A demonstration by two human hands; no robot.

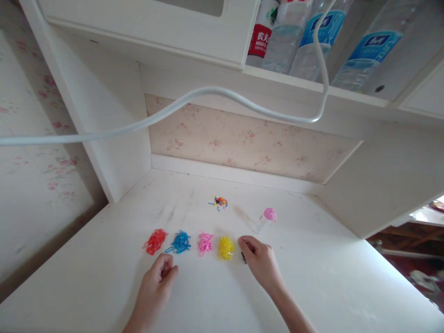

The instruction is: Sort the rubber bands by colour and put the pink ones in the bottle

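Observation:
Small rubber bands lie sorted by colour in a row on the white desktop: a red pile (156,241), a blue pile (180,242), a pink pile (205,243) and a yellow pile (226,248). Just below the red and blue piles, my left hand (158,275) is loosely closed, with nothing showing in it. My right hand (259,259) is over a black pile (244,257), hiding most of it. Its thumb and fingers are pinched together, and whatever they hold is hidden. Farther back sits a mixed-colour heap of bands (220,202).
A small clear container with a pink heart-like top (269,214) lies behind my right hand. A white cable (215,90) hangs across the upper view. Water bottles (317,37) stand on the shelf above, and side panels enclose the desk (194,300).

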